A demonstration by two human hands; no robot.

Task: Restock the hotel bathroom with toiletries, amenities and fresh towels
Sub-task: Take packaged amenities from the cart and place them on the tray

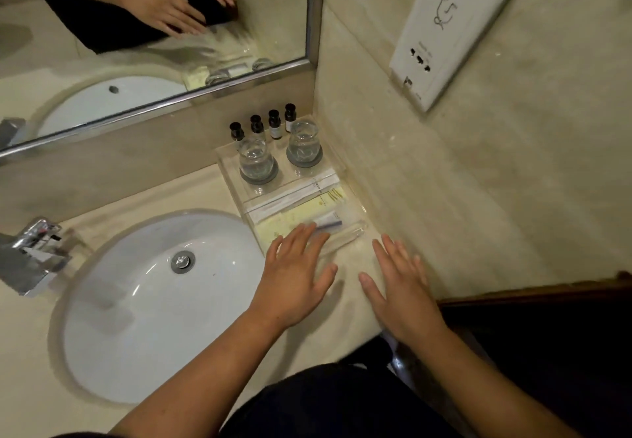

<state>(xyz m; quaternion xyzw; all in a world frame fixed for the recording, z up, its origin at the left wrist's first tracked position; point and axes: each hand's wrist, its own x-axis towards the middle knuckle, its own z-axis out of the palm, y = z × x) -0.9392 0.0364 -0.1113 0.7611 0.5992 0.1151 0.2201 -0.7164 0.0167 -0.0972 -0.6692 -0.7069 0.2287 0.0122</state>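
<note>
The left hand [294, 273] and right hand [400, 287], fingers spread wide and empty, hovered at the near edge of the corner toiletry tray [354, 232]. A hard shove might topple its glasses [258, 164].

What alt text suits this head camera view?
A person's open left hand and right hand reach toward a clear tray in the corner. It holds four small bottles, two glasses and packets, beside a white sink.
</note>
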